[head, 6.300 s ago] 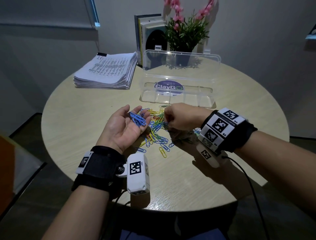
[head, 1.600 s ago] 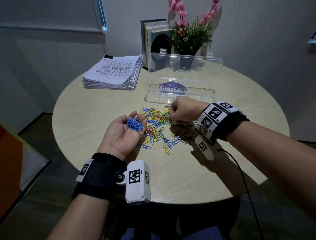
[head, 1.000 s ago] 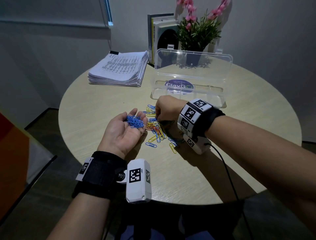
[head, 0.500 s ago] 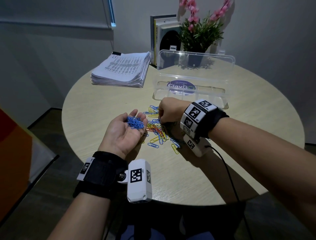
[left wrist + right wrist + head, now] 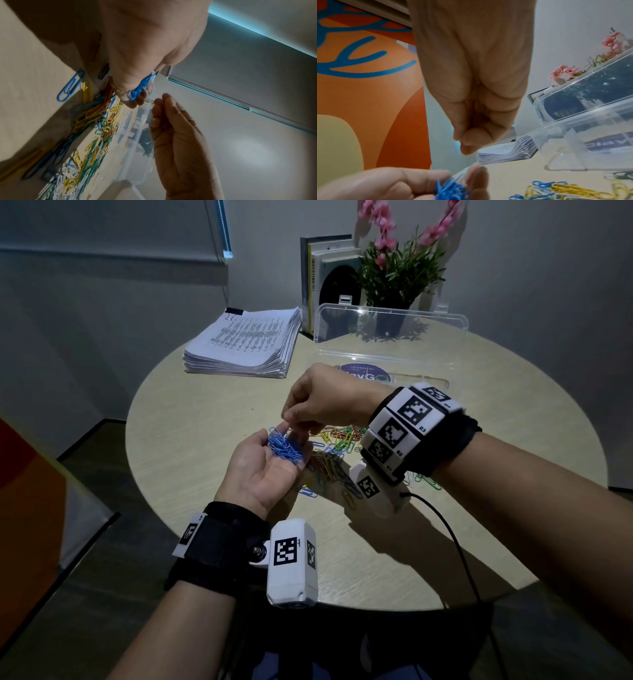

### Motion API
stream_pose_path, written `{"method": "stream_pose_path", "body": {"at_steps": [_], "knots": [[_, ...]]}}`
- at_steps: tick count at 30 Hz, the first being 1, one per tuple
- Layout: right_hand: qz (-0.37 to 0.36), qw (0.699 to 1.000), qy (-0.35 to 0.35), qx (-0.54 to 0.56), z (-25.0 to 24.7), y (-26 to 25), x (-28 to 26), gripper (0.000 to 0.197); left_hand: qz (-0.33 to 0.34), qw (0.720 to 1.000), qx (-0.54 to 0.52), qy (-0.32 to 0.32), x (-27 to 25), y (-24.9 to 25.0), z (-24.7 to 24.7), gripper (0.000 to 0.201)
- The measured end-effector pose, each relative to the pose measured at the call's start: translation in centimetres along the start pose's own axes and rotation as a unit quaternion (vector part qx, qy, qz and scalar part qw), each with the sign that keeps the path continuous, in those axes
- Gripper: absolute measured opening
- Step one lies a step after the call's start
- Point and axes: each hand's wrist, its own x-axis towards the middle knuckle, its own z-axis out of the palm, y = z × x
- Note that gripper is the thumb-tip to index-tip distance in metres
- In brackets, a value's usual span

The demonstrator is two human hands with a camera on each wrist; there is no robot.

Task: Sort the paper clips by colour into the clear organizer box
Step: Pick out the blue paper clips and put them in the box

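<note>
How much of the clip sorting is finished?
Not much yet. Done: a bunch of blue clips is gathered in the upturned left hand. In hand: the right hand hovers over that bunch, fingers pinched together; whether they hold a clip cannot be seen. Left: the mixed pile still lies on the table, and no clips show in the box.

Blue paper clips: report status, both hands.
Left hand cupped, palm up, holding blue paper clips. Right hand pinched above them. Clear plastic organizer box open.
</note>
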Motion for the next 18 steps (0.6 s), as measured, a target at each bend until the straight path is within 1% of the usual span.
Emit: {"method": "stream_pose_path", "body": {"at_steps": [2, 4, 7, 9, 13, 18], "knots": [[0.006, 1.0, 0.022, -0.022, -0.3, 0.4, 0.1, 0.012, 0.001, 1.0, -0.003, 0.003, 0.0, 0.1, -0.1, 0.037], [0.023, 0.996, 0.037, -0.073, -0.6, 1.1, 0.2, 0.013, 0.006, 1.0, 0.011, 0.013, -0.1, 0.4, -0.3, 0.035], [0.048, 0.981, 0.013, -0.187, -0.3, 2.2, 0.5, 0.018, 0.022, 0.999, 0.009, 0.03, 0.0, 0.9, -0.6, 0.03], [0.049, 0.969, -0.009, -0.241, 0.5, 2.9, 0.9, 0.021, 0.027, 0.999, 0.001, 0.042, 0.0, 1.1, -0.7, 0.027], [0.058, 0.957, -0.031, -0.282, 1.8, 3.6, 2.0, 0.026, 0.025, 0.999, -0.006, 0.048, 0.1, 1.4, -0.8, 0.026], [0.068, 0.95, -0.046, -0.302, 2.3, 3.6, 2.1, 0.026, 0.028, 0.998, 0.006, 0.053, 0.4, 1.7, -1.1, 0.027]]}}
